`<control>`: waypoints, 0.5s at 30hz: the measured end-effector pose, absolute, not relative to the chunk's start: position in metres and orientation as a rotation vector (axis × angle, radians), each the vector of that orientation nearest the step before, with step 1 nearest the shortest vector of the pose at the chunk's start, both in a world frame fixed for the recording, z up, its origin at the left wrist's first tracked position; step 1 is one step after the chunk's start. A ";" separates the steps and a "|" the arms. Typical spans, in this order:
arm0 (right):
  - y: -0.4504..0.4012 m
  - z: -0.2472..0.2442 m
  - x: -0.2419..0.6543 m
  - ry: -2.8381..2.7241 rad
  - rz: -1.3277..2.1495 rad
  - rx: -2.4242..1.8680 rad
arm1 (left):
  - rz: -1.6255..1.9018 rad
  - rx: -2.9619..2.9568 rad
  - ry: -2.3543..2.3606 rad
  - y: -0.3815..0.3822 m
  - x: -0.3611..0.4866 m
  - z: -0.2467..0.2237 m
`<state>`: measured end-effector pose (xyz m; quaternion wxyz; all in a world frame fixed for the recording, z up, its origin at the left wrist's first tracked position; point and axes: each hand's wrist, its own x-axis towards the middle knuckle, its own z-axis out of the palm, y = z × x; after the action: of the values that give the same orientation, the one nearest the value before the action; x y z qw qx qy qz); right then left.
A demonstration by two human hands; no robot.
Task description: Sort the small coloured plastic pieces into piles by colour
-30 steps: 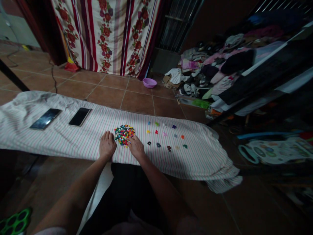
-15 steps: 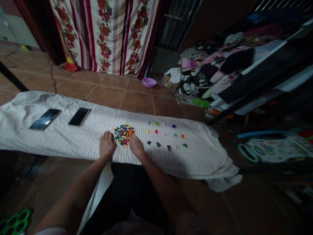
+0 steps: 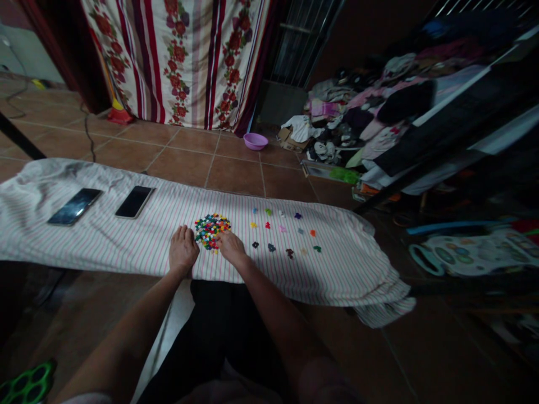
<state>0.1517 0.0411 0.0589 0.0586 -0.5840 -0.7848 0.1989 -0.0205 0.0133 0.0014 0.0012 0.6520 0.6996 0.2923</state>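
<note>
A round heap of small many-coloured pieces (image 3: 209,227), like beads, lies on a striped cloth (image 3: 168,210). My right hand (image 3: 231,247) is at the heap's right edge, fingers pinched together at the pieces; what is between the fingertips is too small to make out. My left hand (image 3: 183,247) rests flat on the cloth, just left of the heap, fingers stretched out. Right of the heap, small single-colour clusters lie in rows, among them a red cluster (image 3: 268,225), a purple cluster (image 3: 298,216), an orange cluster (image 3: 313,233) and a dark green cluster (image 3: 317,248).
Two phones lie to the left on the cloth, a dark phone (image 3: 74,206) and a light-edged phone (image 3: 135,202). Beyond, on the tiled floor, sits a purple basin (image 3: 255,141) before a flowered curtain (image 3: 179,62). Piled clothes (image 3: 357,112) fill the back right.
The whole view has shifted slightly. My right hand stays pinched at the heap's right edge, and my left hand has stayed put on the cloth.
</note>
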 end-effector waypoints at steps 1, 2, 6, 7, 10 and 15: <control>0.042 0.058 0.151 -2.367 0.607 -1.771 | 0.914 2.048 2.201 0.013 -0.020 0.002; 0.042 0.058 0.150 -2.358 0.612 -1.771 | 0.904 2.052 2.204 0.013 -0.021 0.002; 0.044 0.057 0.148 -2.321 0.633 -1.787 | 0.858 2.083 2.216 0.013 -0.021 0.003; 0.044 0.056 0.148 -2.311 0.635 -1.794 | 0.854 2.087 2.219 0.013 -0.021 0.003; 0.044 0.055 0.148 -2.275 0.630 -1.798 | 0.855 2.078 2.224 0.014 -0.021 0.003; 0.042 0.046 0.152 -2.196 0.621 -1.718 | 0.861 2.055 2.215 0.014 -0.022 0.002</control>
<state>0.1524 0.0419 0.0461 0.1423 -0.5953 -0.7609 0.2153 -0.0215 0.0138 0.0017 -0.0002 0.6541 0.7050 0.2741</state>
